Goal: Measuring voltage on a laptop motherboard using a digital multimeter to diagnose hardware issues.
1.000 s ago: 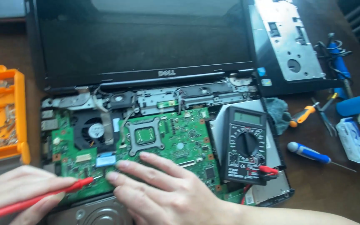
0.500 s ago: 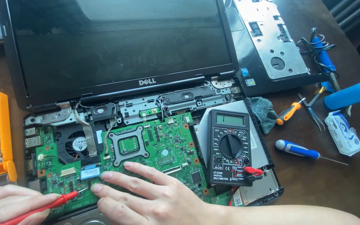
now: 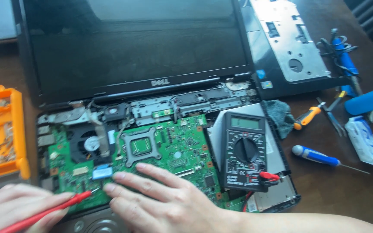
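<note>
Landmark: the green motherboard [image 3: 169, 146] in the opened laptop [image 3: 134, 64].

- Left of it we list an orange parts tray [image 3: 5, 133].
- At its lower left edge, our left hand [image 3: 20, 207] is closed around a red probe [image 3: 44, 212]; since a moment ago the tip has held its place beside the blue connector [image 3: 102, 171], so we judge a reading is under way.
- Our right hand [image 3: 169, 203] lies flat and open on the board's lower edge, fingers spread, holding nothing, as before.
- Right of the board, a black multimeter [image 3: 246, 152] rests on a silver drive.
- Further right on the tabletop [image 3: 324, 190]: a blue-handled screwdriver [image 3: 316, 155] and an orange-handled one [image 3: 304, 119].
</note>
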